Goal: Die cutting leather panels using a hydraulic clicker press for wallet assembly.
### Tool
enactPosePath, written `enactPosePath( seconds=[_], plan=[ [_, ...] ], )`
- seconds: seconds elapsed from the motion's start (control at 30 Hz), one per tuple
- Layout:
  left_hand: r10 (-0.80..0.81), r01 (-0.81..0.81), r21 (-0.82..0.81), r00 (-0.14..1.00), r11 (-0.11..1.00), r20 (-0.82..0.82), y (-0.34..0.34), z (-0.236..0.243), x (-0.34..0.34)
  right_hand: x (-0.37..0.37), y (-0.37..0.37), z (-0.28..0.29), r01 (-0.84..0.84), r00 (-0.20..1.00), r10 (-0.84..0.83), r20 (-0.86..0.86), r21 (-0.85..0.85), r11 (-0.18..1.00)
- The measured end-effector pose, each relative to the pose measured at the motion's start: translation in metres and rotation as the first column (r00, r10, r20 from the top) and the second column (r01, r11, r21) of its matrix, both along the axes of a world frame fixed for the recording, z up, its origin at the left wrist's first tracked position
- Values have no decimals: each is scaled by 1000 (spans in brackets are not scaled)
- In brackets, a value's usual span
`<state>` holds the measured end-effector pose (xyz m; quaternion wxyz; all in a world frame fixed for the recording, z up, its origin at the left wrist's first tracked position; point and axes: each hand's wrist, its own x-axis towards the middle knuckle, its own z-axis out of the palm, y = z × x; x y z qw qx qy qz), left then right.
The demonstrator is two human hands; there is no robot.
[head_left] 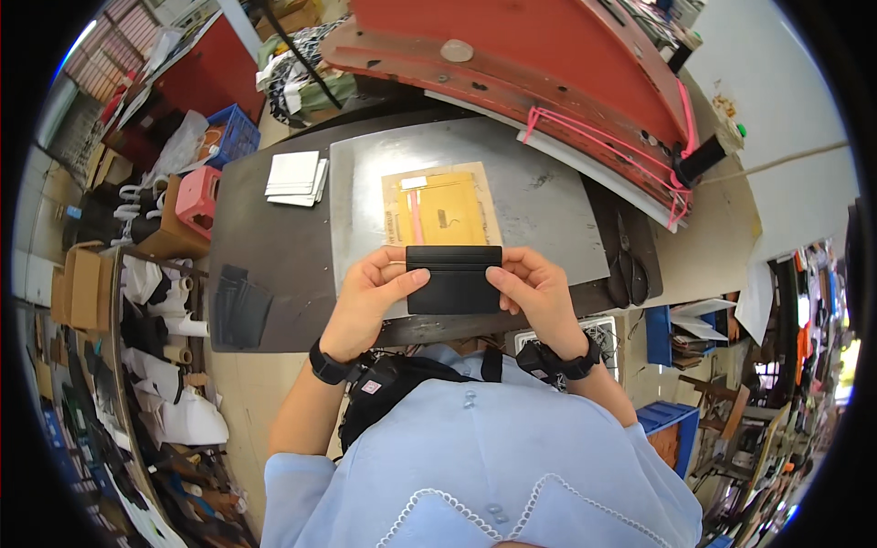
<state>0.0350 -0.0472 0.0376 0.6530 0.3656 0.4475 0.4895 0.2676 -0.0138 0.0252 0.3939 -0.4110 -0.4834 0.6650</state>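
Note:
Between both hands a black card holder (454, 290) is held up near the table's front edge, its slot lines running across the upper part. My left hand (376, 285) pinches its left side, thumb on the front face. On the right side my right hand (534, 287) grips it the same way. Just beyond lies a yellow template (443, 212) on a brown board, resting on a grey metal plate (566, 215). A stack of white cards (295, 176) sits at the back left of the table. Several black flat pieces (239, 306) lie at the left front.
A red machine frame (512, 64) with pink cord (585, 137) overhangs the table's far right. Black scissors (627, 269) lie at the right table edge. To the left stand a pink stool (197, 203), a blue crate (233, 135) and a shelf of material rolls (178, 324).

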Motion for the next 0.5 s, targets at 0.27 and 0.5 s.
enactPosePath(
  seconds=[0.27, 0.5],
  plan=[
    [159, -159, 1, 987, 987, 14, -28, -14, -17, -29, -5, -23, 49, 999, -49, 10, 33, 998],
    [298, -284, 101, 941, 953, -161, -51, -40, -44, -60, -7, -23, -55, 981, 24, 192, 157, 986]
  ],
)
